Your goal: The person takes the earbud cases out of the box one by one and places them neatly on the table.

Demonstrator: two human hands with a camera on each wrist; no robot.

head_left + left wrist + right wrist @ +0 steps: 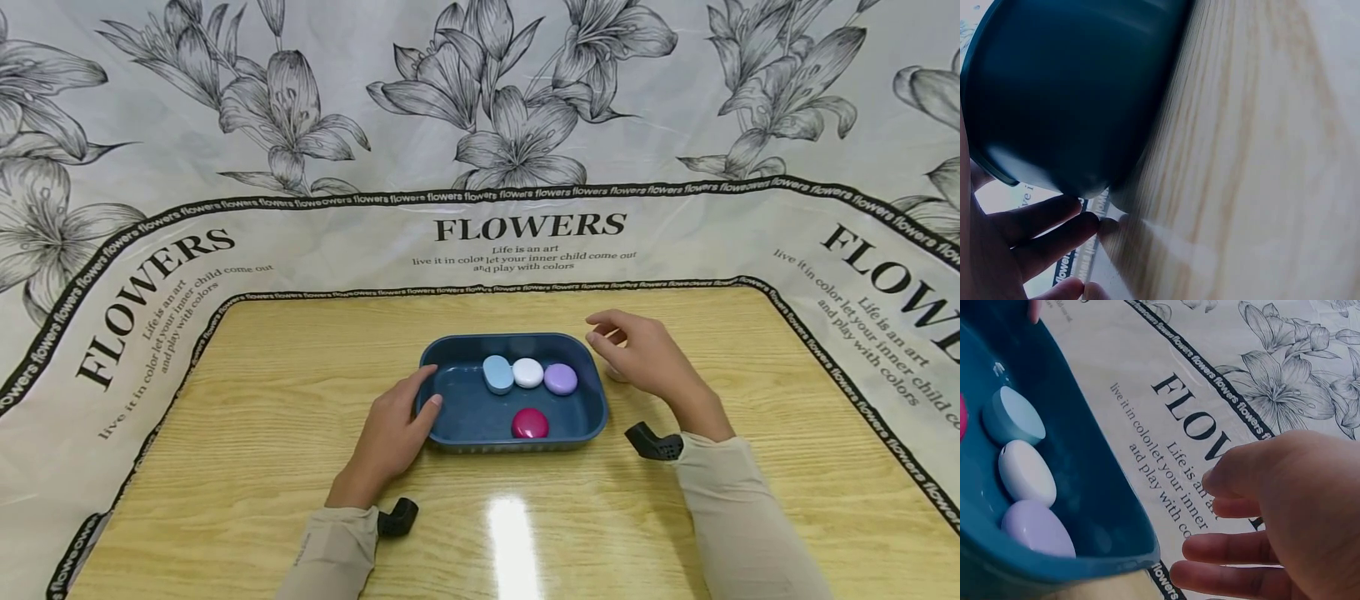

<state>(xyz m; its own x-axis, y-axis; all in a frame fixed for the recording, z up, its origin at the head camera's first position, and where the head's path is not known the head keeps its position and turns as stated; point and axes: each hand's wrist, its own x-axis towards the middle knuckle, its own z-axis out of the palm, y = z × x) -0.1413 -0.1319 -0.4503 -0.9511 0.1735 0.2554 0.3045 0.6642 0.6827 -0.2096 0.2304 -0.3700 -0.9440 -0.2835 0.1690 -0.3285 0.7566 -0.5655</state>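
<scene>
A dark blue rectangular tub (465, 417) with rounded corners stands on the table. My left hand (393, 425) grips its left end, with thumb and fingertips over the rim and other fingers along the outer wall in the left wrist view. Inside, a light blue oval piece (498, 375), a white rounded piece (528, 373) and a lavender rounded piece (561, 380) form a row. Nearer the front wall lies a glossy magenta round piece (530, 423). My right hand (1297, 519) hovers just outside the tub's right end, fingers loosely bent, with nothing seen in it.
The wood-grain table (300, 350) extends around the tub. A white sheet printed with flowers and lettering (525, 242) rises behind and along both sides. Black wrist mounts (654, 443) sit at both cuffs.
</scene>
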